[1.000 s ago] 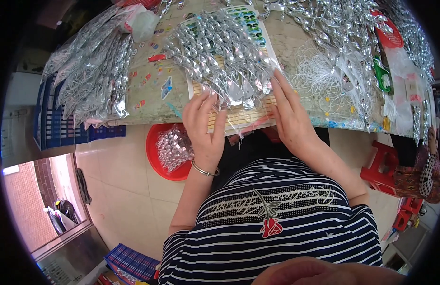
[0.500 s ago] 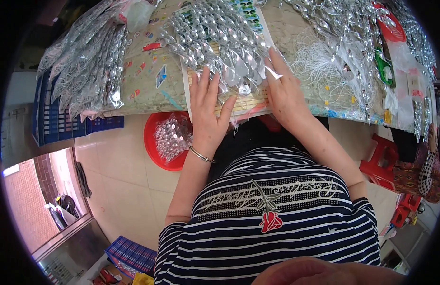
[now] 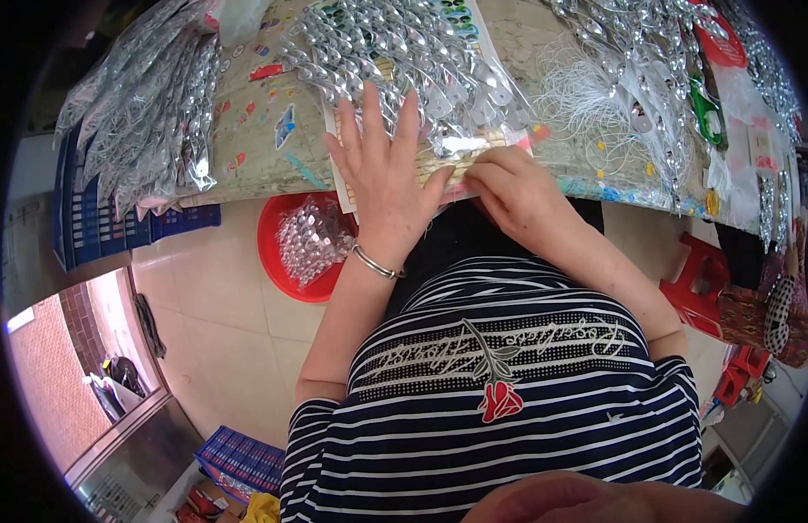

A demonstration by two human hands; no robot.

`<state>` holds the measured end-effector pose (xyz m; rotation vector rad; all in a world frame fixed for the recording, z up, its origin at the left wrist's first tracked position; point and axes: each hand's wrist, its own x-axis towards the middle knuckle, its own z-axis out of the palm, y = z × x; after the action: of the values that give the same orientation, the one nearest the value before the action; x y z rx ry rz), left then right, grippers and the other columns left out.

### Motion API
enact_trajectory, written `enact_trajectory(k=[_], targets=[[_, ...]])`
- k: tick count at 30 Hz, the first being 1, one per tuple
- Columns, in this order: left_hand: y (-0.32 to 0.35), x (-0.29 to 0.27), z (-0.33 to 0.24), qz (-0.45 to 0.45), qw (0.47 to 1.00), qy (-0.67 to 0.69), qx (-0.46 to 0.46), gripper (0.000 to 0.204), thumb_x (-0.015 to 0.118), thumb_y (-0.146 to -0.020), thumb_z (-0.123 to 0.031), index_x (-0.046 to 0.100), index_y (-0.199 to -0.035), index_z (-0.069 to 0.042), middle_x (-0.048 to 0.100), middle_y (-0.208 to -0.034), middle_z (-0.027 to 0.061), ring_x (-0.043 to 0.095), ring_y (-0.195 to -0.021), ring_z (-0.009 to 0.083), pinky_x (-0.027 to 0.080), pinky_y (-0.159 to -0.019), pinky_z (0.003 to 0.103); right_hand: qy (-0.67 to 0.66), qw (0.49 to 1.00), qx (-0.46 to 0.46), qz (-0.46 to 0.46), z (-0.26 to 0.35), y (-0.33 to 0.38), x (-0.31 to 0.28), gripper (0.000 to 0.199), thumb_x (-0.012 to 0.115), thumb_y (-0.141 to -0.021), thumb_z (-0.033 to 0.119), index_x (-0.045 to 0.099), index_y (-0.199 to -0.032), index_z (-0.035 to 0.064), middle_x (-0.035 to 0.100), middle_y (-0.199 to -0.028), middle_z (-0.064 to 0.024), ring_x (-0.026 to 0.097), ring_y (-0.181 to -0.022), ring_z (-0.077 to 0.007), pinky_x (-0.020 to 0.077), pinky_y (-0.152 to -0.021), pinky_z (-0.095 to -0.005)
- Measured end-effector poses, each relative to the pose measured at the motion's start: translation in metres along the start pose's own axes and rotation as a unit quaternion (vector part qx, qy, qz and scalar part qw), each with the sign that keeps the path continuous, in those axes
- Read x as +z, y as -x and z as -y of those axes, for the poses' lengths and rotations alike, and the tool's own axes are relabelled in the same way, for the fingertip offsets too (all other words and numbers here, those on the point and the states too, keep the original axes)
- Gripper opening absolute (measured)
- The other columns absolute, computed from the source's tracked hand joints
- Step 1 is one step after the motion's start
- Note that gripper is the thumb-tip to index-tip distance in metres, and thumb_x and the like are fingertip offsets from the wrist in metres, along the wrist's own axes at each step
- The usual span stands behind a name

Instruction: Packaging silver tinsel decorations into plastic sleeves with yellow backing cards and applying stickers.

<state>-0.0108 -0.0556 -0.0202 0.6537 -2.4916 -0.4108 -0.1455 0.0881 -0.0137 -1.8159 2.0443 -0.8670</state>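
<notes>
Several twisted silver foil strips (image 3: 378,52) lie side by side on a printed paper sheet (image 3: 439,157) on the table. My left hand (image 3: 382,174) is spread over the sheet's near part, its fingertips at the lower ends of the strips. It holds nothing. My right hand (image 3: 519,192) is at the sheet's near edge, to the right, with fingers curled and thumb and fingertips together. Whatever they pinch, if anything, is too small to make out. Just beyond that hand, a shiny silver end lies on the sheet.
Bagged silver strips (image 3: 151,105) are stacked at the table's left. White threads (image 3: 578,96) with more silver strips (image 3: 657,52) lie at the right, beside a green-handled tool (image 3: 707,118). Below are a red basin (image 3: 269,244) holding a silver-filled bag, a blue crate (image 3: 90,222) and a red stool (image 3: 690,288).
My right hand has drawn back from the strips toward the sheet's near edge, and its fingers have closed. My left hand has spread and shifted slightly farther over the strips' ends.
</notes>
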Motion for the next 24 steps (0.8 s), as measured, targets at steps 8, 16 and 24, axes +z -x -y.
enact_trajectory(k=[8, 16, 24], targets=[[0.004, 0.008, 0.011, -0.004, 0.999, 0.050, 0.005, 0.087, 0.079, -0.066, -0.018, 0.037, -0.141, -0.006, 0.021, -0.149, 0.0265, 0.016, -0.137, 0.0480, 0.016, -0.112, 0.051, -0.060, 0.989, -0.041, -0.130, -0.004, -0.028, 0.018, 0.035, 0.051, -0.081, -0.007, 0.053, -0.116, -0.0008, 0.054, -0.110, -0.0219, 0.055, -0.094, -0.0408, 0.0469, -0.083, -0.0430], [0.006, 0.007, 0.010, -0.004, 0.998, 0.066, -0.006, 0.089, 0.079, -0.066, -0.017, 0.034, -0.142, -0.004, 0.019, -0.150, 0.0271, 0.015, -0.137, 0.0484, 0.017, -0.111, 0.052, -0.018, 0.996, -0.035, -0.082, -0.001, -0.037, 0.024, 0.037, 0.056, -0.077, -0.006, 0.056, -0.113, 0.0027, 0.056, -0.113, -0.0165, 0.056, -0.099, -0.0376, 0.0475, -0.083, -0.0423], [0.003, 0.002, 0.011, -0.009, 0.998, 0.059, 0.002, 0.092, 0.079, -0.065, -0.016, 0.032, -0.143, -0.004, 0.018, -0.150, 0.0280, 0.013, -0.138, 0.0495, 0.016, -0.112, 0.052, -0.029, 0.997, -0.038, -0.060, -0.004, 0.008, -0.010, 0.041, 0.057, -0.076, -0.009, 0.055, -0.115, 0.0033, 0.055, -0.116, -0.0142, 0.057, -0.095, -0.0340, 0.0486, -0.079, -0.0378]])
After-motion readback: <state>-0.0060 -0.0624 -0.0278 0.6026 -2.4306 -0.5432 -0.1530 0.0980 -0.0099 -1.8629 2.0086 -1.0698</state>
